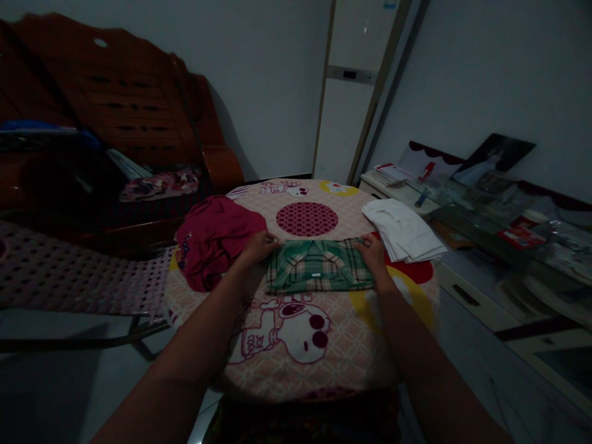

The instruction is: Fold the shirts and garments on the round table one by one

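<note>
A green plaid shirt (319, 266), folded into a flat rectangle with its collar and a small label facing up, lies on the patterned tablecloth (361, 364). At its far left corner, my left hand (261, 248) pinches the cloth between thumb and fingers. The far right corner is gripped the same way by my right hand (371, 251). Beyond my left hand sits a crumpled magenta garment (215, 240). A folded white garment (401, 228) rests near the table's right edge, just past my right hand.
A wooden bench (134, 105) with clothes on it stands at the back left, and a woven chair (83, 271) at the left. On the right is a glass-topped cabinet (490, 228) crowded with small items. A tall white air conditioner (346, 117) stands behind the table.
</note>
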Demonstrator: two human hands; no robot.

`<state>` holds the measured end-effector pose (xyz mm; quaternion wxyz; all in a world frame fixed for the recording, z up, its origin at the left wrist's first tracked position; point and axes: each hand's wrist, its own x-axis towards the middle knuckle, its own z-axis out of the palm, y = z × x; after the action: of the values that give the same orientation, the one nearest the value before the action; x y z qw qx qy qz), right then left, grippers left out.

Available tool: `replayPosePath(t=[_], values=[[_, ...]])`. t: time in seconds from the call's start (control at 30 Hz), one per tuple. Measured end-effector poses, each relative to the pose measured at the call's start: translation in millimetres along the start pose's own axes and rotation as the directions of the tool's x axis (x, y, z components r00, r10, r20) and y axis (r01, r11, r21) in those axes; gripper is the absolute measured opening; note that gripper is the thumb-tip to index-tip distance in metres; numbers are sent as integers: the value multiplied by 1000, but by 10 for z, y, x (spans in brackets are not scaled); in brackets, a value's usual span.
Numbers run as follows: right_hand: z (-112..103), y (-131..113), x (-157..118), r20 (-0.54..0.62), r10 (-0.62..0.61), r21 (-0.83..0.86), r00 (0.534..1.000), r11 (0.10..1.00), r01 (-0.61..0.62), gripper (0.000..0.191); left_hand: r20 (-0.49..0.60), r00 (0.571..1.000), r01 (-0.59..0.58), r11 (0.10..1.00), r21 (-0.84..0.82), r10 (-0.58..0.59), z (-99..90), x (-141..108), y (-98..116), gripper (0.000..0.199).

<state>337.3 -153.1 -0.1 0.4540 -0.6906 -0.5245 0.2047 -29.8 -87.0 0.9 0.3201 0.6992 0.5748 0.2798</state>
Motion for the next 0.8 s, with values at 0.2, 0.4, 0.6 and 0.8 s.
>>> replayPosePath(t=[0.2, 0.4, 0.6, 0.8], values=[[-74, 11, -24, 86, 206, 138, 975, 966, -217, 61, 74, 996, 57, 991, -119, -48, -44, -81, -37, 46], [-215, -50, -127, 350, 65, 166, 935, 978, -130, 87, 127, 991, 5, 938, -346, 42, -111, -203, -22, 63], [-311, -30, -184, 522, 16, 296, 853, 935, -198, 67, 358, 921, 2, 916, -401, 155, -237, -282, 32, 50], [-354, -54, -221, 615, 40, 345, 788, 884, -314, 62, 378, 917, 35, 921, -389, 125, -243, -310, 64, 61]])
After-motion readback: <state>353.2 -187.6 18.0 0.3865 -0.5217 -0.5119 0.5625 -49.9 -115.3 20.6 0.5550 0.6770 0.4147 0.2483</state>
